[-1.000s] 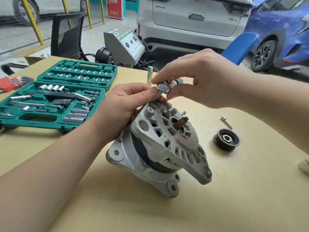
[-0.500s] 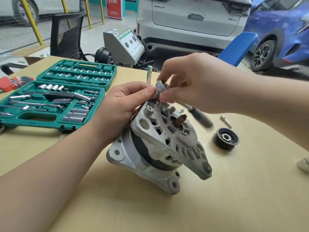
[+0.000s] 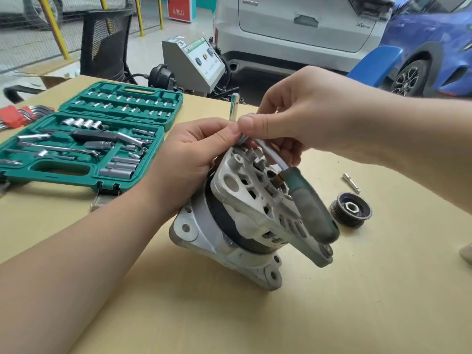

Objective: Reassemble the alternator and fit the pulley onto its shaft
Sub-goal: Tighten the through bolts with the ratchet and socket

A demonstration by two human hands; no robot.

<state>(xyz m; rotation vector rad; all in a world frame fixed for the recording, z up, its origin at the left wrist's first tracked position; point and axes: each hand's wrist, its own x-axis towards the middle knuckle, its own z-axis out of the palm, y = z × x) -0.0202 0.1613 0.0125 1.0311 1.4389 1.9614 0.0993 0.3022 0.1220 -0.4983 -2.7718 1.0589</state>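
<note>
Alternator (image 3: 245,210) tilted on counter (image 3: 332,302), frame centre, steadied by left hand (image 3: 189,159), fingers curled over its top edge. Right hand (image 3: 306,118) pinching ratchet (image 3: 306,200) head onto a housing bolt. Probably tightening; next needs handle swings. Pulley (image 3: 350,209) waiting at right.

Alternator (image 3: 245,200) housing matt cast metal; ratchet (image 3: 310,208) handle dull green plastic; table (image 3: 306,315) smooth pale wood.
</note>
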